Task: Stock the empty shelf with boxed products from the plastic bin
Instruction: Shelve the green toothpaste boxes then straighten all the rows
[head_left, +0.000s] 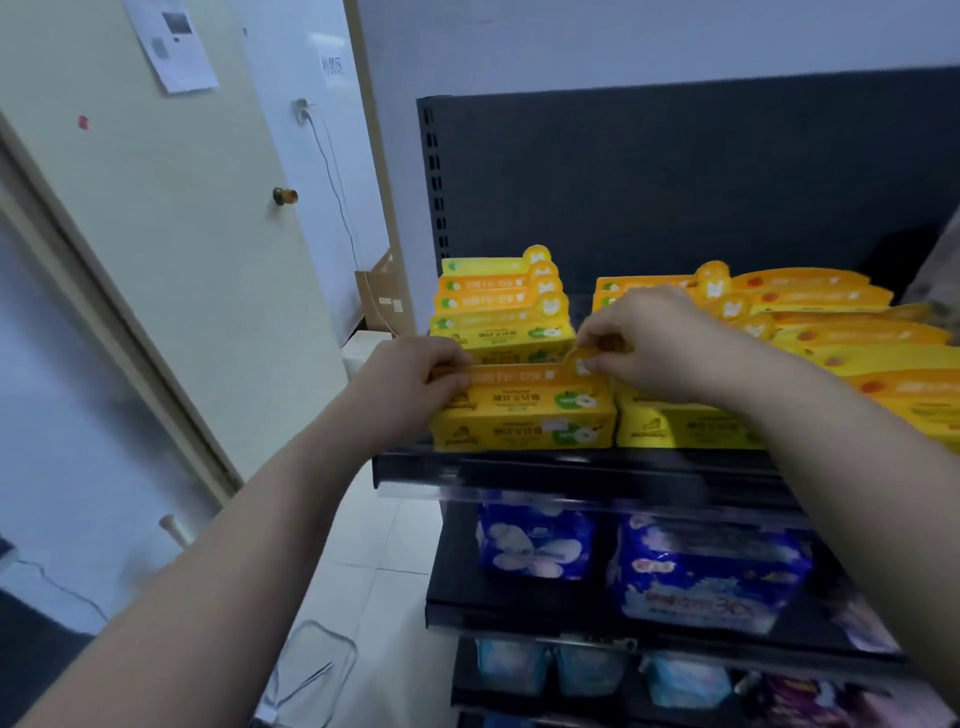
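Yellow box (524, 415) is held at the black shelf (545, 470) front; its orange header (519, 375) is gripped by the left hand (410, 384) and pinched by the right hand (660, 343).

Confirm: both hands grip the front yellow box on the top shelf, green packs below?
No: the head view shows blue packs below, not green. The left hand and right hand do grip the front yellow box on the top shelf.

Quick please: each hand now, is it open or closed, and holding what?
Left hand: closed, gripping the left end of the front yellow box.
Right hand: closed, pinching the tab at the right end of the same box.
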